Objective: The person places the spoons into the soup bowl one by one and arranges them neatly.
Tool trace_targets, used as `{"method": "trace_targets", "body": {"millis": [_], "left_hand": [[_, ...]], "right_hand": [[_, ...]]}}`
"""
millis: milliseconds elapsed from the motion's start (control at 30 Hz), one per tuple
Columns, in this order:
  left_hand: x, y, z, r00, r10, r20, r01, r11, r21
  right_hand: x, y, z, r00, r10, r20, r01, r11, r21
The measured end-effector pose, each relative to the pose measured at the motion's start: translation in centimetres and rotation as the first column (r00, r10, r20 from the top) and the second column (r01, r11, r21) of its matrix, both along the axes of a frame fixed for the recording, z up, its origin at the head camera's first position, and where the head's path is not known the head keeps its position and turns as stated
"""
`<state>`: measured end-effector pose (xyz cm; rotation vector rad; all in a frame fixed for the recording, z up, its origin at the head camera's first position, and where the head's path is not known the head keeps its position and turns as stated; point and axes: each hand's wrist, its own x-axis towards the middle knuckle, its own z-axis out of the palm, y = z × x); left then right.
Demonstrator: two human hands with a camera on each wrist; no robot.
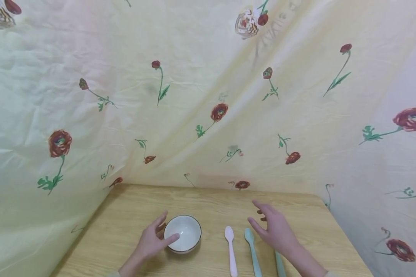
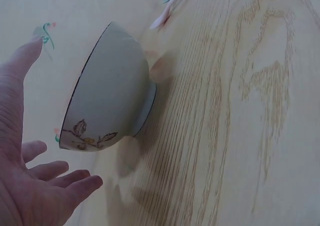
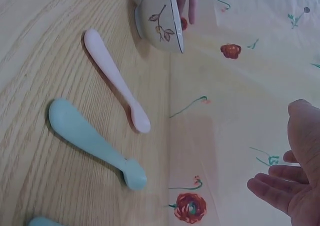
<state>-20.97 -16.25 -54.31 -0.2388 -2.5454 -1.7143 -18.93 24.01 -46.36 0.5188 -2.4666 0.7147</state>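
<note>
A white bowl [image 1: 182, 234] with a dark rim stands upright on the table; a brown leaf sprig shows on its outside [image 2: 105, 85]. My left hand [image 1: 151, 239] is at the bowl's left side, fingers spread and thumb overlapping the bowl's opening in the head view. In the left wrist view the fingertips [image 2: 82, 186] stand apart from the bowl's wall. My right hand [image 1: 279, 232], fingers extended and holding nothing, hovers over the right side beside the spoons. A pink spoon [image 1: 230, 250] and a teal spoon [image 1: 252, 250] lie between the hands. Another teal spoon [image 1: 280, 265] is partly hidden beneath my right forearm.
The wood-grain table [image 1: 208, 200] has rounded far corners. A pale cloth [image 1: 194, 77] printed with red flowers hangs behind it and along both sides. All the spoons' bowl ends point toward the back.
</note>
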Motion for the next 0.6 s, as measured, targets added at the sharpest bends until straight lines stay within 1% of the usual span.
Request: {"method": "trace_targets", "body": {"millis": [67,200,300,433,600], "left_hand": [[0.0,0.1,-0.1,1.000,-0.002,-0.005,0.002,1.000,0.002],[0.1,0.1,-0.4,1.000,-0.011,-0.012,0.011,1.000,0.007],[0.1,0.2,-0.6,1.000,-0.014,-0.004,0.014,1.000,0.011],[0.2,0.4,-0.8,1.000,-0.022,0.005,0.022,1.000,0.011],[0.3,0.5,-0.9,1.000,-0.016,0.004,0.016,1.000,0.002]], "right_hand": [[0.0,-0.2,-0.1,1.000,0.006,0.014,-0.006,1.000,-0.004],[0.1,-0.7,-0.5,0.999,-0.008,0.044,0.008,1.000,0.012],[0.3,-1.1,-0.7,0.998,-0.019,0.061,0.018,1.000,0.026],[0.5,-1.7,-1.0,0.998,-0.012,0.066,0.010,1.000,0.027],[0.6,-2.1,-1.4,0.998,0.006,0.064,-0.008,1.000,0.026]]}}
